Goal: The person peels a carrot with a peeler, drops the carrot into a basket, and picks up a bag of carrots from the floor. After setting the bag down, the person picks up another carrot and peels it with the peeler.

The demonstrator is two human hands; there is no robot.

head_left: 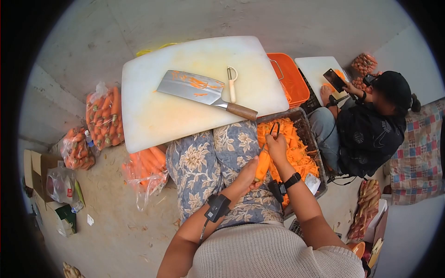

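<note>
My left hand (248,175) is closed around the lower end of an orange carrot (263,164), which is held tilted above my lap. In my right hand (277,147) is a dark-handled peeler (276,129), close against the carrot's upper end. Beneath my right hand lies a dark crate (303,123) heaped with carrot peelings (296,148). Ahead of me a white cutting board (162,116) carries a cleaver (194,88) with orange shreds on its blade. Beside the cleaver rests a second peeler (232,85) with a pale handle.
Bags of carrots (105,116) stand on the floor at left, and another carrot bag (146,169) sits by my knee. An orange bin (289,76) is behind the crate. At right a person (375,125) sits holding a phone by another white board (315,69).
</note>
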